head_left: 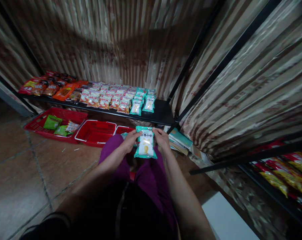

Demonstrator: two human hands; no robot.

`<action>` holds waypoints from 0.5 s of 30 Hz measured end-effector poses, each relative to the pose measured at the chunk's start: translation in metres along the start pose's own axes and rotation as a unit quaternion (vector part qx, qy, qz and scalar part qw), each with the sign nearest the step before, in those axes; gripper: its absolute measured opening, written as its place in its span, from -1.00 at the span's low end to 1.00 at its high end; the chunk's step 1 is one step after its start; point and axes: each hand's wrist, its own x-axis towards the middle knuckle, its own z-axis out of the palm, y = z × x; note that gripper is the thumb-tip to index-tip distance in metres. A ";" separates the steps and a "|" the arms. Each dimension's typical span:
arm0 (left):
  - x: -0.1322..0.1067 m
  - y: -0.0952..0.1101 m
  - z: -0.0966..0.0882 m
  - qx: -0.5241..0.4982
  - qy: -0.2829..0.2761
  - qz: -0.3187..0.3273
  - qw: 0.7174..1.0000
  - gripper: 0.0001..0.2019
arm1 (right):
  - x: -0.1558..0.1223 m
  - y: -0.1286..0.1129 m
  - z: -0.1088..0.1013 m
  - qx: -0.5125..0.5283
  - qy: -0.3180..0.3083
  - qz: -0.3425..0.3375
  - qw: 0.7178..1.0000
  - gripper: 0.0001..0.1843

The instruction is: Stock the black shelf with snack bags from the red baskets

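Observation:
Both hands hold a teal and white snack packet [145, 143] upright above my knees. My left hand [131, 140] grips its left edge, fingers curled round it. My right hand [161, 138] grips the right edge the same way. The packet matches the teal packets [142, 102] lying in rows at the right end of a low black shelf [163, 115] in front of me. Just behind my hands a red basket [122, 129] sits on the floor, mostly hidden.
Pink and red packets [105, 98] and orange ones [50, 86] fill the shelf leftward. Two more red baskets [95, 132] [56, 124] stand on the tiled floor, one holding green packets. Striped curtains hang behind. A second shelf with packets [286, 176] is at right. Books [181, 138] lie below.

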 end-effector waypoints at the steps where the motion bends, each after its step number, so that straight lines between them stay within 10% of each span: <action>1: 0.003 0.000 -0.001 -0.003 0.022 0.001 1.000 -0.69 | -0.003 -0.001 0.000 0.007 -0.016 0.014 1.000 -0.51; 9: 0.026 0.012 0.001 -0.038 0.134 0.054 0.989 -0.80 | -0.035 0.006 -0.010 0.033 -0.155 0.102 0.982 -0.49; 15: 0.031 0.019 0.003 -0.021 0.141 0.051 0.989 -0.74 | -0.046 0.016 -0.005 0.087 -0.110 0.102 0.985 -0.50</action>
